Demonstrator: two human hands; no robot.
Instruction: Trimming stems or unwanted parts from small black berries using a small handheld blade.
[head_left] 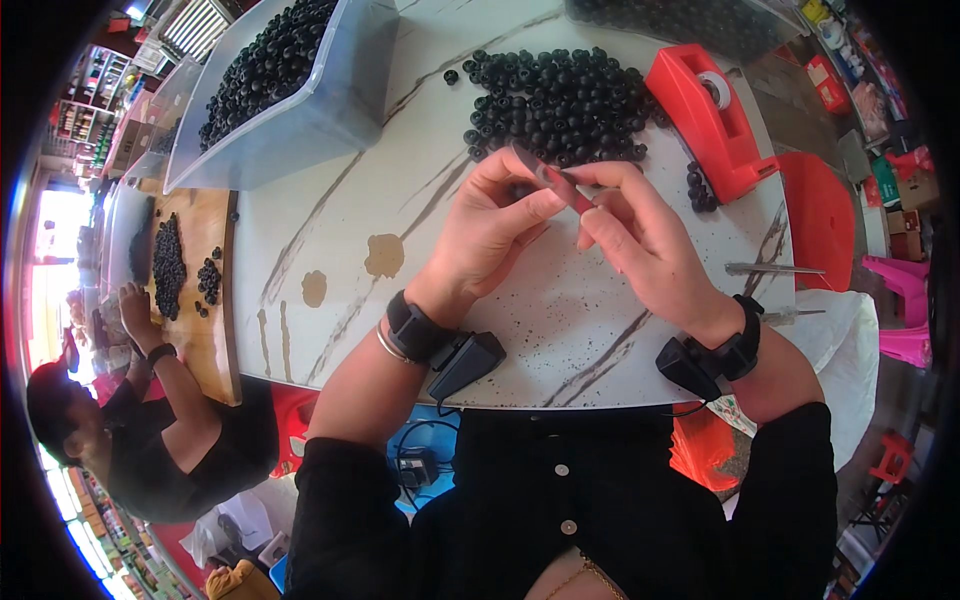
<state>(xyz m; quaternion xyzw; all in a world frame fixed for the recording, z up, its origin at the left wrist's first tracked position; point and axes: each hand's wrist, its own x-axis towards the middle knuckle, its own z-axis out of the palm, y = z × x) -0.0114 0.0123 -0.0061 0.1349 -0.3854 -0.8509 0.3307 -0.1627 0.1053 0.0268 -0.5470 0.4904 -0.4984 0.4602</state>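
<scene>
My left hand (pixel 478 235) and my right hand (pixel 650 245) meet over the middle of the white marbled table (pixel 330 220). Thumb and fingers of my left hand pinch a small dark round piece (pixel 519 190), mostly hidden by the fingers. A slim dark red tool (pixel 572 192) is gripped in my right hand, its greyish end by my left fingertips; its exact kind is unclear. Just beyond the hands lies a pile of dark round pieces (pixel 560 105), like berries or beads. Dark specks are scattered on the table below my hands.
A clear plastic bin (pixel 345 95) full of dark pieces stands far left. A red tape dispenser (pixel 710 125) sits right of the pile. Metal tweezers (pixel 775 268) lie near the right edge. At left, another person (pixel 150 430) works at a wooden board (pixel 212 350).
</scene>
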